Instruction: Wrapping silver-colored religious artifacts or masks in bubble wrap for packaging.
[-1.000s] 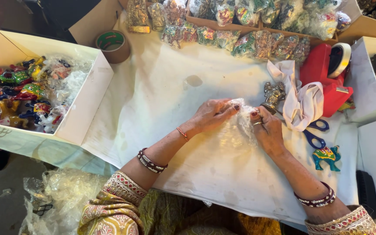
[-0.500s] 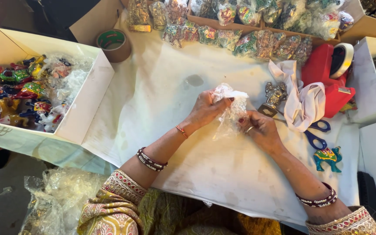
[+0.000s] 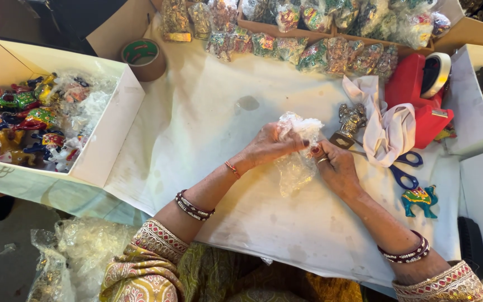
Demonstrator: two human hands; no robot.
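Note:
My left hand (image 3: 269, 145) and my right hand (image 3: 335, 164) both grip a crumpled clear plastic wrap (image 3: 297, 151) raised a little over the white table covering (image 3: 208, 117). Fingers of both hands pinch the wrap near its top, and its lower part hangs loose between them. Something small may be inside the wrap, but I cannot tell. A silver figurine (image 3: 350, 120) stands just right of the wrap. Blue-handled scissors (image 3: 403, 168) and a painted turquoise elephant figurine (image 3: 418, 199) lie close to my right wrist.
A white box (image 3: 113, 128) of colourful figurines sits at left. A tape roll (image 3: 142, 57) lies at the back left. Several wrapped figurines (image 3: 308, 33) line the far edge. A red tape dispenser (image 3: 420, 95) and white cloth (image 3: 384, 120) are at right, with more white boxes (image 3: 476, 112).
Both hands have lifted the plastic wrap off the table and bunched it tighter. It now stands more upright between my fingers.

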